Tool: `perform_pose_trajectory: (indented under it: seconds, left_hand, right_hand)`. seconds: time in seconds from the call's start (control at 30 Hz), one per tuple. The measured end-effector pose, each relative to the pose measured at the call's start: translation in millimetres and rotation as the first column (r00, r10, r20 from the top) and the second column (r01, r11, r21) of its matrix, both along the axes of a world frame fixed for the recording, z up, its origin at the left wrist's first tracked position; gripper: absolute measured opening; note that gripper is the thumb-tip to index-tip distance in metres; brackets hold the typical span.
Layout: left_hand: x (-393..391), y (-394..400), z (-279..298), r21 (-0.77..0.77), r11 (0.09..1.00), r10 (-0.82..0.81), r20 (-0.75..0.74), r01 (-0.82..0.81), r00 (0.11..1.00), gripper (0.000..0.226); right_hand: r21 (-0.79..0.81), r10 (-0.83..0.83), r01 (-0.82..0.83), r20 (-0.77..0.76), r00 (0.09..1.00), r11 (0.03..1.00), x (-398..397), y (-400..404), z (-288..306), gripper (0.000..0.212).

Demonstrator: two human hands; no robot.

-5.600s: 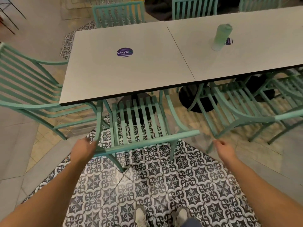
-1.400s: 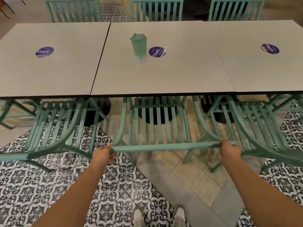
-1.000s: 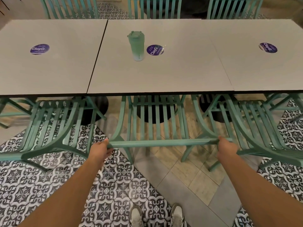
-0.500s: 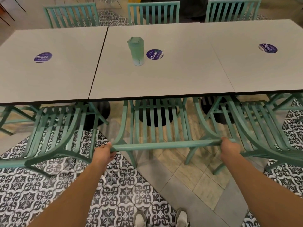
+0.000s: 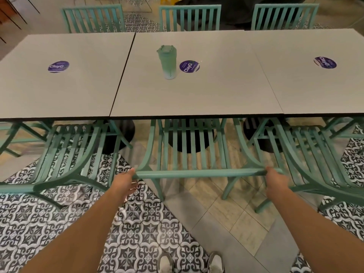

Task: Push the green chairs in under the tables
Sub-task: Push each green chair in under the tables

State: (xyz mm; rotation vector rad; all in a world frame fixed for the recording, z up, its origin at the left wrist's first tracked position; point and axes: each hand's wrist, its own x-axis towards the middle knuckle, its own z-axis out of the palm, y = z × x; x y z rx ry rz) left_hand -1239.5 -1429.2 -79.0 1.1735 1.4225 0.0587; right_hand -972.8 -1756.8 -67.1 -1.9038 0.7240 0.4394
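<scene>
A green slatted chair [image 5: 194, 172] stands right in front of me, its seat partly under the middle grey table [image 5: 197, 99]. My left hand [image 5: 123, 183] grips the left end of the chair's top rail and my right hand [image 5: 275, 180] grips the right end. Another green chair [image 5: 65, 160] stands to the left, its front tucked under the left table [image 5: 59, 95]. A third green chair [image 5: 315, 164] stands to the right, under the right table [image 5: 323, 91].
A pale green bottle [image 5: 168, 62] stands upright on the middle table beside a purple round sticker [image 5: 189, 66]. Three more green chairs [image 5: 190, 17] line the far side. Black round table bases [image 5: 189, 138] sit under the tops. My shoes [image 5: 189, 263] are on patterned floor tiles.
Earlier I stood at the left chair; now I hold the middle one. Over the last second the chair has barely shifted and my view has pulled back slightly.
</scene>
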Motion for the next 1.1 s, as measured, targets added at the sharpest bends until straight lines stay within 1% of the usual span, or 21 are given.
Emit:
perform_pose_trajectory:
  seconds: [0.07,0.13,0.17,0.23,0.27,0.3,0.33,0.37,0.4,0.43,0.47,0.5,0.53,0.6,0.63,0.7,0.77,0.83,0.93,1.07,1.1]
  left_hand:
    - [-8,2,5,0.007,1.0,-0.019,-0.023,0.019,1.0,0.033]
    - [-29,6,17,0.027,1.0,-0.004,-0.049,0.006,0.999,0.035]
    - [-30,7,19,0.043,0.999,-0.029,-0.075,0.032,0.997,0.037]
    - [-62,6,40,0.114,0.993,-0.016,-0.118,0.03,0.993,0.04]
    - [-74,7,46,0.153,0.986,-0.04,-0.135,0.061,0.99,0.039]
    - [-90,9,52,0.203,0.975,-0.061,-0.167,0.095,0.984,0.037]
    - [-110,15,57,0.257,0.96,-0.06,-0.202,0.112,0.978,0.036]
    - [-133,22,62,0.299,0.945,-0.061,-0.241,0.134,0.969,0.037]
    - [-149,30,64,0.327,0.93,-0.073,-0.28,0.166,0.957,0.038]
    - [-176,41,67,0.348,0.917,-0.079,-0.328,0.198,0.941,0.039]
    - [-194,51,68,0.364,0.901,-0.097,-0.364,0.238,0.926,0.04]
    - [-215,64,68,0.37,0.89,-0.108,-0.394,0.265,0.913,0.04]
    - [-234,77,68,0.382,0.879,-0.115,-0.413,0.286,0.904,0.04]
    - [-279,110,69,0.404,0.847,-0.132,-0.468,0.345,0.874,0.04]
    - [-293,125,70,0.426,0.807,-0.156,-0.513,0.408,0.844,0.04]
    - [-328,153,76,0.436,0.708,-0.201,-0.629,0.555,0.751,0.041]
    - [-361,178,87,0.424,0.602,-0.222,-0.725,0.677,0.652,0.041]
    - [-385,200,97,0.407,0.521,-0.213,-0.789,0.75,0.576,0.041]
    - [-416,247,103,0.394,0.454,-0.193,-0.833,0.799,0.519,0.043]
    - [-434,304,97,0.368,0.393,-0.198,-0.861,0.843,0.468,0.044]
    - [-436,323,93,0.347,0.368,-0.206,-0.874,0.863,0.439,0.046]
  right_hand:
    - [0.024,0.021,-0.022,0.028,0.999,0.999,-8,1,-1,0.057]
    - [0.051,0.119,-0.121,0.039,0.992,0.991,-29,12,-3,0.06]
    - [0.073,0.153,-0.154,0.028,0.988,0.985,-38,12,-4,0.064]
    - [0.139,0.331,-0.322,-0.047,0.942,0.936,-72,37,-6,0.075]
    - [0.151,0.41,-0.395,-0.082,0.909,0.906,-85,46,-8,0.083]
    - [0.164,0.502,-0.485,-0.086,0.86,0.859,-96,56,-17,0.095]
    - [0.16,0.607,-0.59,-0.086,0.79,0.791,-110,72,-26,0.106]
    - [0.146,0.717,-0.704,-0.076,0.693,0.696,-132,91,-16,0.109]
    - [0.121,0.801,-0.792,-0.055,0.596,0.598,-146,105,-11,0.101]
    - [0.08,0.877,-0.874,-0.019,0.48,0.48,-170,126,-1,0.084]
    - [0.056,0.918,-0.917,0.002,0.396,0.395,-187,144,11,0.065]
    - [0.037,0.944,-0.943,0.019,0.331,0.33,-204,164,14,0.055]
    - [-0.002,0.962,-0.962,0.015,0.274,0.274,-219,184,15,0.053]
    - [-0.105,0.99,-0.984,0.047,0.137,0.141,-259,233,19,0.058]
    - [-0.156,0.994,-0.983,0.07,0.083,0.093,-272,252,19,0.06]
    - [-0.232,0.996,-0.973,0.083,-0.015,0.004,-307,293,20,0.062]
    - [-0.298,0.985,-0.953,0.135,-0.104,-0.06,-343,334,29,0.063]
    - [-0.373,0.966,-0.922,0.186,-0.179,-0.099,-373,370,38,0.064]
    - [-0.45,0.944,-0.881,0.203,-0.262,-0.147,-405,425,45,0.065]
    - [-0.478,0.934,-0.86,0.191,-0.301,-0.179,-423,485,40,0.064]
    - [-0.484,0.934,-0.855,0.183,-0.307,-0.187,-427,504,35,0.064]
